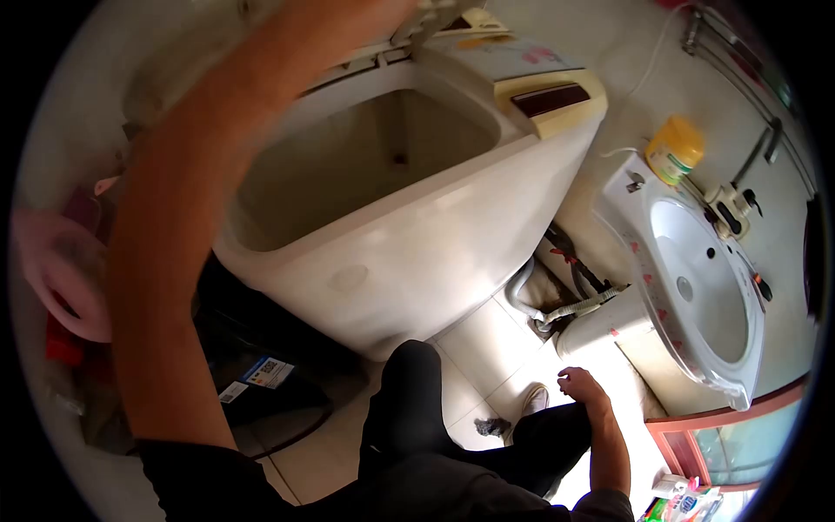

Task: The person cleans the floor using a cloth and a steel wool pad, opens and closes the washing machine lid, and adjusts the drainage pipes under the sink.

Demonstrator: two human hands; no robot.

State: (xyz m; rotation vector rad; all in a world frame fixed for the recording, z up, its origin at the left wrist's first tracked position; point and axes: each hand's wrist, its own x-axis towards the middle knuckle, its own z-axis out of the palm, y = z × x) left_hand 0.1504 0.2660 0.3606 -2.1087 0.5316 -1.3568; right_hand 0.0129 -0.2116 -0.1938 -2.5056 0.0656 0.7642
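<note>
My left forearm reaches up across the washing machine [409,261] and runs out at the top edge, so the left hand itself is out of view. The white machine's tub [374,157] lies uncovered below that arm, with a small dark spot inside. A cream-coloured panel with a dark red inset [551,100] sits on its right top. My right hand [583,385] rests by my right knee, fingers curled in, with nothing seen in them.
At right is a white washbasin [687,287] bearing a yellow-lidded jar [675,150] and a soap dispenser [729,211]. A grey hose [520,291] lies beside the machine. A black labelled box [278,383] and a pink ring-shaped item [65,261] are at left.
</note>
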